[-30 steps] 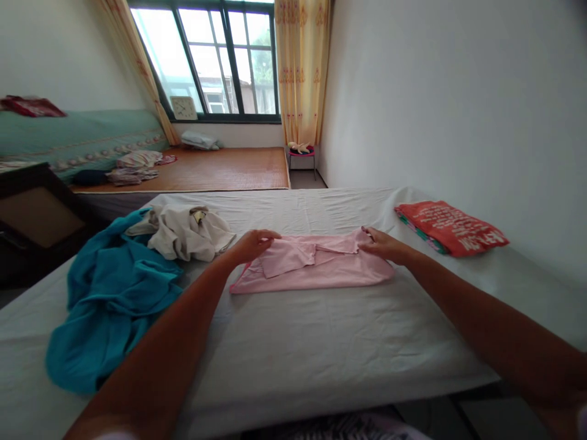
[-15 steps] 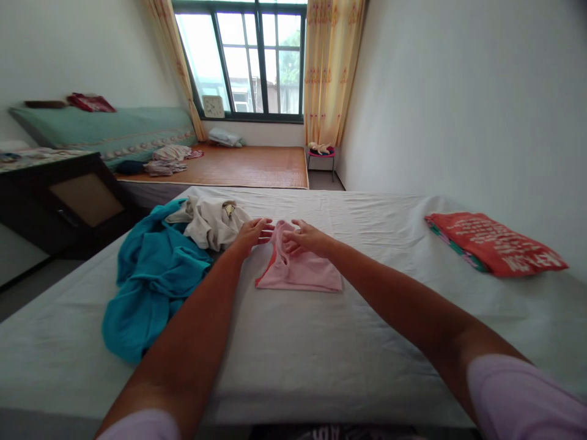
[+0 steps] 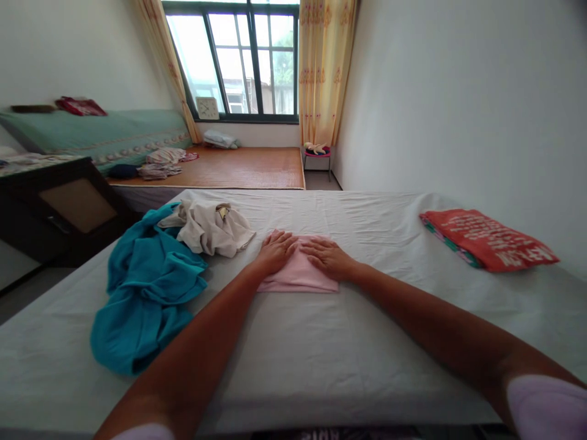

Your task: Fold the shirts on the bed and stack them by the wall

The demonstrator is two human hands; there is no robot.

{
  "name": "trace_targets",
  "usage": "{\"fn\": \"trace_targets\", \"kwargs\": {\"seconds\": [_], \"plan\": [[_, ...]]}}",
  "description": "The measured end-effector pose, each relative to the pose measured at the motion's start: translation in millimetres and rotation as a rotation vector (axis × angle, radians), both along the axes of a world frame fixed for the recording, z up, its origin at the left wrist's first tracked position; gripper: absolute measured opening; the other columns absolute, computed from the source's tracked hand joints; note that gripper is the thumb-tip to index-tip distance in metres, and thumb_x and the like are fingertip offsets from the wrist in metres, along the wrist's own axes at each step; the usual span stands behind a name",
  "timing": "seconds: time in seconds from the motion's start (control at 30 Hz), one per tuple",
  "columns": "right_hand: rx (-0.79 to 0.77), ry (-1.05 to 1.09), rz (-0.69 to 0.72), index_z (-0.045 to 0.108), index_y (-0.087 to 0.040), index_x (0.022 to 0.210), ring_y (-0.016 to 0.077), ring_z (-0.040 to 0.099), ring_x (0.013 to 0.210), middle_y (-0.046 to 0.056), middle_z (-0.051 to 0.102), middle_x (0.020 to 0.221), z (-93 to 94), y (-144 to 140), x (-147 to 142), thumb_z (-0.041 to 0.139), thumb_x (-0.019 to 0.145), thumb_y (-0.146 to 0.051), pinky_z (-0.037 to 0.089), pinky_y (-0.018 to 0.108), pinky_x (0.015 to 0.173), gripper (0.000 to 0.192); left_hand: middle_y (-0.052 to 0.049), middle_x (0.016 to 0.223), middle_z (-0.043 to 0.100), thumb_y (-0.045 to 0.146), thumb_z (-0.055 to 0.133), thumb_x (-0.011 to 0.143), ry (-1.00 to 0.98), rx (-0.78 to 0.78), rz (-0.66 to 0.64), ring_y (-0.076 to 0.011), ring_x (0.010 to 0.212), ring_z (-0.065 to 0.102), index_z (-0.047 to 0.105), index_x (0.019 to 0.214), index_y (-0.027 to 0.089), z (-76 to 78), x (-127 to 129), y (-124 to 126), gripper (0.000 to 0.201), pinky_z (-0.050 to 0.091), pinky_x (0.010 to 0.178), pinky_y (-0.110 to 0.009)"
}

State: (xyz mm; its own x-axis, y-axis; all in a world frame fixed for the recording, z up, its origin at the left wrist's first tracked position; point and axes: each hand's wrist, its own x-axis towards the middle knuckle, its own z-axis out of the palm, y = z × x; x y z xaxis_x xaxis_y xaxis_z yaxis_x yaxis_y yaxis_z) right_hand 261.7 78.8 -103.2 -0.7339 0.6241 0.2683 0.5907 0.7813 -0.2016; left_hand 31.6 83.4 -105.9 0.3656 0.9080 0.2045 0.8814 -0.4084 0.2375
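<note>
A pink folded garment (image 3: 300, 278) lies flat on the white bed sheet (image 3: 293, 354), its exact kind hard to make out. My left hand (image 3: 275, 252) rests flat on its left part, fingers stretched out. On its right part my right hand (image 3: 331, 259) is pressed down, also flat with fingers extended. Neither hand grips anything. Left of my hands are a crumpled beige garment (image 3: 213, 229) and a bunched teal garment (image 3: 147, 287).
A folded stack with a red printed cloth (image 3: 488, 238) on top sits at the right. Behind stands another bed with a brown mat (image 3: 247, 168). A dark cabinet (image 3: 77, 205) is at the left, and a small stool (image 3: 317, 157) stands below the curtain.
Both hands have come down from lifting a raised fold of the pink garment to lying flat on it. The fold now lies down, and the view has shifted slightly.
</note>
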Motion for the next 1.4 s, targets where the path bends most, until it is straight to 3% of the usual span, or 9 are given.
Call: {"fn": "trace_targets", "kwargs": {"seconds": [0.1, 0.2, 0.4, 0.47, 0.57, 0.77, 1.03, 1.23, 1.4], "plan": [[-0.026, 0.106, -0.335, 0.049, -0.010, 0.139, 0.0272, 0.046, 0.133, 0.019, 0.053, 0.141, -0.7, 18, 19, 0.046, 0.097, -0.033, 0.033, 0.045, 0.112, 0.047, -0.002, 0.153, 0.041, 0.045, 0.026, 0.101, 0.073, -0.010, 0.073, -0.0270, 0.145, 0.028, 0.046, 0.143, 0.031, 0.6, 2, -4, 0.049, 0.019, 0.116, -0.054], [-0.208, 0.228, -0.503, 0.048, -0.008, 0.136, 0.0267, 0.062, 0.113, 0.019, 0.065, 0.122, 6.5, 27, 26, 0.064, 0.088, -0.033, 0.046, 0.039, 0.099, 0.056, -0.003, 0.152, 0.043, 0.043, 0.026, 0.101, 0.073, 0.002, 0.085, -0.0263, 0.144, 0.030, 0.048, 0.141, 0.031, 4.8, 3, -5, 0.048, 0.022, 0.115, -0.055], [-0.749, 0.552, -0.576, 0.056, -0.010, 0.119, 0.0198, 0.071, 0.076, 0.014, 0.071, 0.103, 25.5, 19, 24, 0.081, 0.072, -0.042, 0.057, 0.026, 0.059, 0.062, -0.003, 0.148, 0.049, 0.041, 0.029, 0.100, 0.029, 0.055, 0.101, -0.0263, 0.141, 0.036, 0.054, 0.135, 0.030, 4.6, 1, -6, 0.044, 0.027, 0.113, -0.055], [-0.893, 0.445, -0.559, 0.064, -0.009, 0.097, 0.0192, 0.069, 0.058, 0.012, 0.073, 0.078, 33.0, 16, 27, 0.074, 0.075, -0.055, 0.054, 0.026, 0.048, 0.051, -0.003, 0.147, 0.050, 0.040, 0.030, 0.100, 0.018, 0.063, 0.099, -0.0264, 0.140, 0.037, 0.056, 0.133, 0.030, 4.4, 0, -6, 0.043, 0.028, 0.112, -0.055], [-0.980, 0.207, -0.603, 0.062, -0.012, 0.069, 0.0185, 0.061, 0.040, 0.010, 0.064, 0.050, 41.1, 16, 30, 0.055, 0.082, -0.070, 0.050, 0.027, 0.039, 0.060, -0.005, 0.145, 0.051, 0.039, 0.032, 0.100, 0.004, 0.064, 0.091, -0.0261, 0.139, 0.039, 0.057, 0.131, 0.029, 6.3, 1, -7, 0.042, 0.028, 0.112, -0.055], [-0.943, 0.354, -0.506, 0.053, -0.017, 0.059, 0.0119, 0.055, 0.042, 0.000, 0.056, 0.047, 38.3, 20, 17, 0.080, 0.068, -0.044, 0.040, 0.019, 0.037, 0.039, -0.005, 0.141, 0.055, 0.037, 0.036, 0.099, -0.026, 0.064, 0.080, -0.0274, 0.136, 0.042, 0.060, 0.128, 0.027, 10.8, 2, -8, 0.039, 0.030, 0.111, -0.056], [-0.981, 0.875, -0.300, 0.046, -0.020, 0.079, 0.0065, 0.046, 0.051, -0.007, 0.052, 0.064, 48.3, -3, 8, 0.070, 0.064, -0.026, 0.035, 0.016, 0.044, 0.029, -0.005, 0.126, 0.066, 0.034, 0.041, 0.097, -0.225, 0.144, -0.040, -0.0212, 0.120, 0.057, 0.066, 0.118, 0.023, 18.9, 9, -11, 0.034, 0.041, 0.107, -0.043], [-0.810, 1.091, -0.396, 0.053, -0.019, 0.096, 0.0130, 0.060, 0.065, -0.001, 0.065, 0.078, 69.8, -3, 63, 0.076, 0.066, -0.029, 0.049, 0.023, 0.055, 0.039, -0.007, 0.123, 0.067, 0.039, 0.037, 0.098, -0.379, 0.167, -0.148, -0.0203, 0.117, 0.059, 0.066, 0.116, 0.022, 20.9, 24, -12, 0.039, 0.044, 0.105, -0.040], [-1.197, 1.039, -0.383, 0.064, -0.014, 0.090, 0.0214, 0.068, 0.083, 0.010, 0.073, 0.089, 48.3, 1, 106, 0.087, 0.058, -0.040, 0.057, 0.034, 0.078, 0.047, -0.007, 0.122, 0.068, 0.042, 0.037, 0.097, -0.325, 0.120, -0.168, -0.0211, 0.115, 0.061, 0.068, 0.114, 0.022, 9.9, 25, -8, 0.041, 0.046, 0.104, -0.041]]}}
